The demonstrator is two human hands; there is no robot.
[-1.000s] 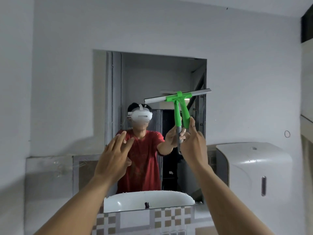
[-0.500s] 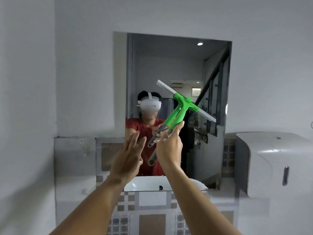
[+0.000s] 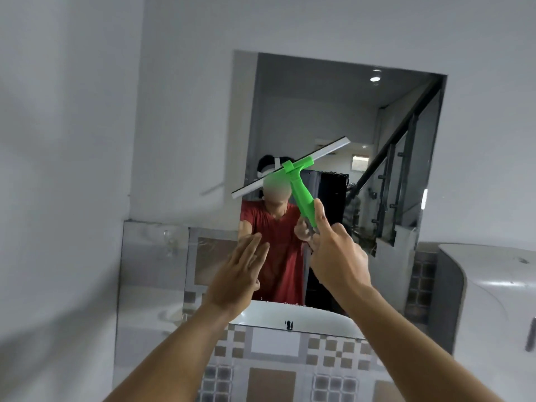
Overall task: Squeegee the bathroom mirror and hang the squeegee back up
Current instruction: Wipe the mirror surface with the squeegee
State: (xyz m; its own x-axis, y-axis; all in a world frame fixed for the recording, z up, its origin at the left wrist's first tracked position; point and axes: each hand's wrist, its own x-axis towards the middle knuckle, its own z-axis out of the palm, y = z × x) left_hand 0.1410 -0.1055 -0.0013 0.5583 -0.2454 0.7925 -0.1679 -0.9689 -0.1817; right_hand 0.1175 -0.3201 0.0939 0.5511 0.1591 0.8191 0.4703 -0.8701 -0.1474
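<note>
White bathroom walls frame the mirror [image 3: 333, 117], and the right hand [image 3: 338, 258] is closed round the green handle of the squeegee [image 3: 293, 172], blade tilted across the glass, while the left hand [image 3: 237, 274] hovers flat and empty beside it. That tilt risks uneven contact and streaks; no legible writing shows.

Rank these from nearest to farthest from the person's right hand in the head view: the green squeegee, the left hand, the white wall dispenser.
1. Green squeegee: held in the right hand, handle in its grip.
2. Left hand: open, beside it to the left.
3. White wall dispenser: far right edge, on the wall.
</note>
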